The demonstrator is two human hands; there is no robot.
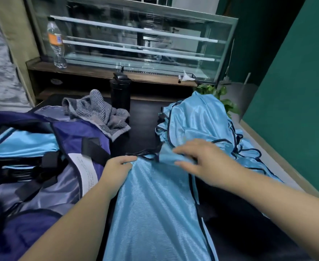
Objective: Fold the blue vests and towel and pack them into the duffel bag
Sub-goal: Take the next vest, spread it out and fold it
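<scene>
my left hand (117, 167) grips the top left edge of the light blue vest (155, 204) stretched flat between my arms, fingers curled into the cloth. my right hand (202, 161) hovers over its top right corner, fingers spread and relaxed, just touching the fabric. beyond my right hand lies a heap of more blue vests (198, 119). left of my left hand the open duffel bag (70, 132) holds a folded blue vest (19, 144), with the grey towel (98, 112) crumpled at its far edge.
</scene>
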